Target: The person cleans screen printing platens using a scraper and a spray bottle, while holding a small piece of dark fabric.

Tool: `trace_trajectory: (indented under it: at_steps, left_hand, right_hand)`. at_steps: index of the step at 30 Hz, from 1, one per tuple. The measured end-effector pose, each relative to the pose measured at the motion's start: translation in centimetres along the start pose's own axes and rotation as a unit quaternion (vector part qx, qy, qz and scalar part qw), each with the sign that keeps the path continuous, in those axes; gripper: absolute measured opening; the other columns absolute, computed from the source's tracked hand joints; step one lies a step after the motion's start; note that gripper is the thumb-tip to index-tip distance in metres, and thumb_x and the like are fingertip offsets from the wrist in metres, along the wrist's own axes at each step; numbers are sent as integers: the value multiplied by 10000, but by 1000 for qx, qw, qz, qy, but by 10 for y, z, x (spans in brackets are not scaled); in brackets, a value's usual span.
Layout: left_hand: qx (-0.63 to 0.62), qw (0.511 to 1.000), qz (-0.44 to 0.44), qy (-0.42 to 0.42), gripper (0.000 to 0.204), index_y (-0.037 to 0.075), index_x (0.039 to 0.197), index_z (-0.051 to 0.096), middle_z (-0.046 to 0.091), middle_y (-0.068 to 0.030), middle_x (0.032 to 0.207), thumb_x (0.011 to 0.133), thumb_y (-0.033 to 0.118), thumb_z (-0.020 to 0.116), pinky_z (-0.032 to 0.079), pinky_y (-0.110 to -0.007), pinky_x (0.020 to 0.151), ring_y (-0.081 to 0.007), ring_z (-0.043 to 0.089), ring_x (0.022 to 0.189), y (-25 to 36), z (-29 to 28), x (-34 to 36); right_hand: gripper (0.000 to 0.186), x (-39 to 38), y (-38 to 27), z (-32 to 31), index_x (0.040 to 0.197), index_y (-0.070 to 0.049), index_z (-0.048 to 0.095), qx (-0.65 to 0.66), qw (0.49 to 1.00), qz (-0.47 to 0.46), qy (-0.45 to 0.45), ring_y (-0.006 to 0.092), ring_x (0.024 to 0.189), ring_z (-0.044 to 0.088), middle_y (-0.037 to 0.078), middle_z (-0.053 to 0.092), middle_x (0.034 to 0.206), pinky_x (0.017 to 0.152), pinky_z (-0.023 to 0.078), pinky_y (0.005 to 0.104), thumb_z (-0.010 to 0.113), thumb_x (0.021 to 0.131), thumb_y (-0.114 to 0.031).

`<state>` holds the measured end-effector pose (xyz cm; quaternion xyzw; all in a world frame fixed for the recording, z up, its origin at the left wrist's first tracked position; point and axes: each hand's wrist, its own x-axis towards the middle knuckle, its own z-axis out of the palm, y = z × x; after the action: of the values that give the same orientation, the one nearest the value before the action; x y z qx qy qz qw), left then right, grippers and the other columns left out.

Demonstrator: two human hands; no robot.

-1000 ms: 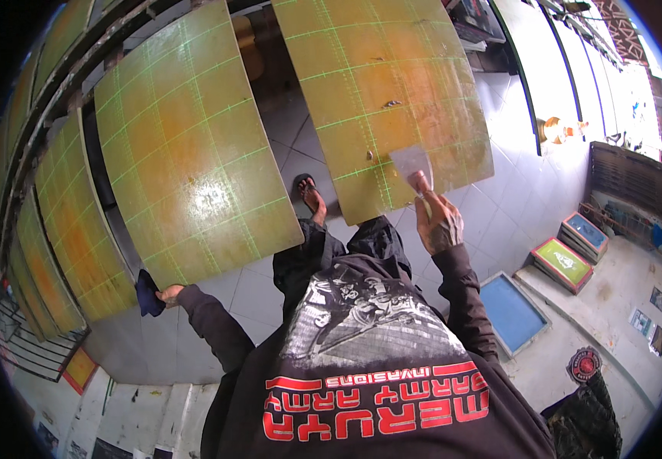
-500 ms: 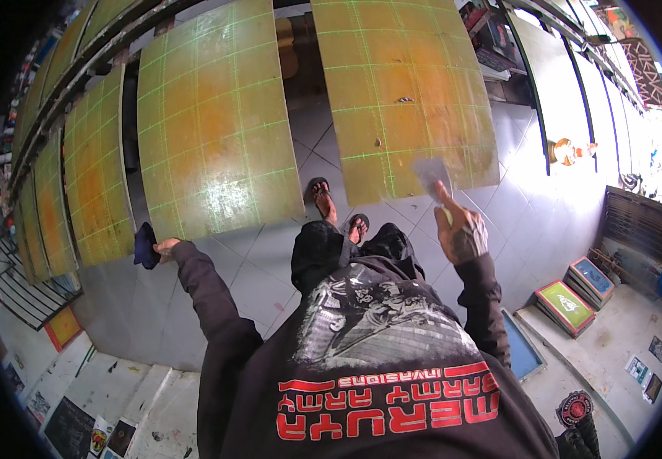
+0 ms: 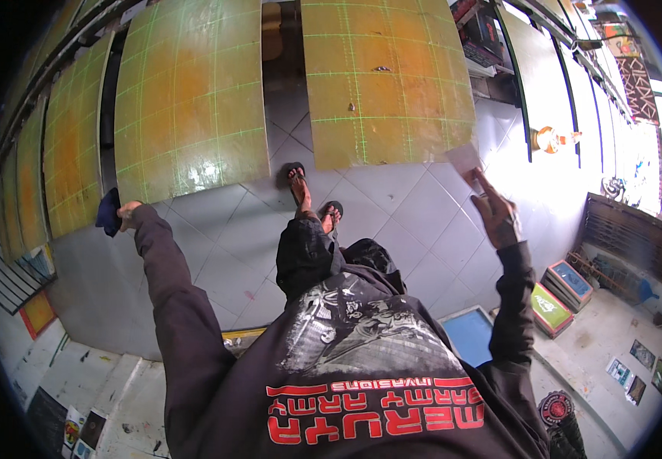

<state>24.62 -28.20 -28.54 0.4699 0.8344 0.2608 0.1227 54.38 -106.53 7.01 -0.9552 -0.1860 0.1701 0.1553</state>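
Note:
My left hand [image 3: 127,216] is closed on a dark blue cloth-like piece [image 3: 107,213], bunched up beside the near edge of a yellow-green panel. My right hand [image 3: 494,208], reaching forward over the floor, pinches a thin, pale, see-through sheet [image 3: 465,164] between fingers and thumb. That sheet lies in view against the near right corner of the right panel [image 3: 392,99]; whether they touch I cannot tell. Green grid lines cross this panel, and two small dark specks show on it. Left of it, across a gap, is a similar panel [image 3: 193,99].
More gridded panels [image 3: 74,153] run off to the left, and bright pale panels [image 3: 533,76] stand at the right. An orange object [image 3: 551,139] sits on one pale panel. Framed screens [image 3: 553,306] lean low at the right, with a blue-faced frame [image 3: 468,336] beside me. Grey tiles [image 3: 392,222] cover the floor.
My right hand has moved right with the sheet, from the panel's near edge toward its corner. My left hand still holds the cloth-like piece. The whole view has shifted, with the panels now further up and left.

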Motion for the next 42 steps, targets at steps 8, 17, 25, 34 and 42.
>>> trace_trajectory:
  at_steps: [8,17,25,34,42]
  left_hand:
    - [299,954,29,-26,395,57,1351,422,534,-126,1347,997,225,379,377,-556,1012,-314,611,1090,12,4,23]
    - [-206,965,-160,38,444,35,1361,301,540,-198,1266,978,237,403,461,-522,841,-322,639,953,52,-66,-56]
    - [-428,865,-245,90,522,15,1369,194,544,-263,1193,962,247,424,536,-492,689,-329,664,831,81,-144,-125]
    - [-512,843,-152,61,582,110,1353,215,513,-185,1240,896,240,551,479,-392,484,-285,629,658,-110,-181,-294]
    - [-548,780,-284,-108,765,141,1477,230,567,-172,1165,801,78,584,517,-370,527,-296,657,790,-168,-236,-513]
  right_hand:
    - [503,60,97,-21,1429,-267,473,-139,975,-114,-131,292,766,633,142,619,832,724,516,412,585,942,-207]
    - [484,99,134,-48,1406,-282,505,-277,914,-218,-202,258,618,580,98,561,751,609,513,397,588,940,-181]
    - [508,129,140,-58,1399,-323,498,-350,876,-253,-216,260,546,574,119,564,780,507,506,400,605,924,-180]
    - [602,151,74,-56,1396,-289,478,-385,821,-343,-247,272,607,611,124,564,851,519,522,397,564,849,-55]
    - [675,159,16,-18,1416,-259,463,-346,794,-446,-224,267,587,622,188,607,963,507,536,390,572,799,-7]
